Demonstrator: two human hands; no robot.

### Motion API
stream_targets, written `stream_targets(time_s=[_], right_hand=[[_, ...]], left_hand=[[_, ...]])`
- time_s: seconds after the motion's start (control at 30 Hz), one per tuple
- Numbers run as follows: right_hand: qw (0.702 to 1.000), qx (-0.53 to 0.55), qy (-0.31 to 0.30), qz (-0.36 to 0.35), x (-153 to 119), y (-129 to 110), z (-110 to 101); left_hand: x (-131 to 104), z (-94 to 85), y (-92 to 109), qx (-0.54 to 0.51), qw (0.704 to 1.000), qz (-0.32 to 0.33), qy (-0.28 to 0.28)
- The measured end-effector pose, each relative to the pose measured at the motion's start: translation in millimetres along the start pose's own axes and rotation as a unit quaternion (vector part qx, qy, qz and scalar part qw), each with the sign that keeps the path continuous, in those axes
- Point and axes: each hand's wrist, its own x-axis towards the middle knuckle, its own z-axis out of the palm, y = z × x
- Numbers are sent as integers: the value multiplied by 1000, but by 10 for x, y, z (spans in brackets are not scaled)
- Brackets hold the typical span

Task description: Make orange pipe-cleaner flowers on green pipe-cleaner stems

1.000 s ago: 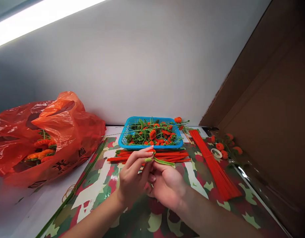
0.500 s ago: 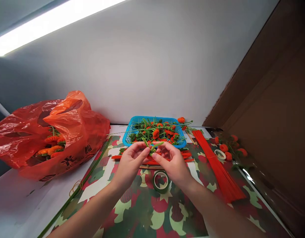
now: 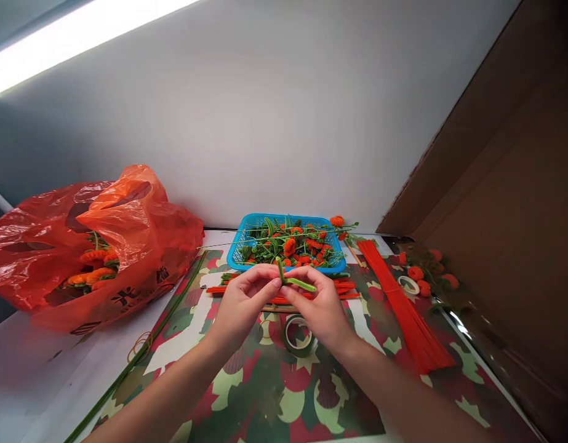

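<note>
Between my two hands is a piece of green pipe cleaner [image 3: 302,284], bent so that one end points up and the other slants to the right. My left hand [image 3: 249,298] pinches it between thumb and forefinger. From the other side my right hand [image 3: 318,301] grips it the same way, the thumbs almost meeting. Just below the hands a roll of green tape [image 3: 298,335] lies on the patterned mat [image 3: 265,400]. Beyond them, red pipe cleaners [image 3: 284,300] lie crosswise, partly hidden by my fingers.
A blue basket [image 3: 232,258] of orange flowers with green stems stands behind my hands. To the left sits a red plastic bag [image 3: 159,246] with flowers inside. A red pipe-cleaner bundle [image 3: 404,307] and a white ring [image 3: 408,285] lie right, near a cardboard wall [image 3: 505,246].
The green pipe cleaner has turned in my fingers: its right end now slants down to the right, and its other end stands more upright. Both hands stay in nearly the same place.
</note>
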Motion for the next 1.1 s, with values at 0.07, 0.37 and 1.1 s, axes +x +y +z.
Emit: stream_targets(time_s=[0.07, 0.37, 1.1], right_hand=[[999, -20, -20, -15, 20, -13, -42], [982, 51, -173, 50, 188, -146, -250], [989, -51, -19, -139, 112, -2, -178]], left_hand=[[1, 1, 18, 18, 1000, 15, 10], [37, -27, 105, 46, 994, -32, -91], [10, -6, 30, -110, 986, -102, -68]])
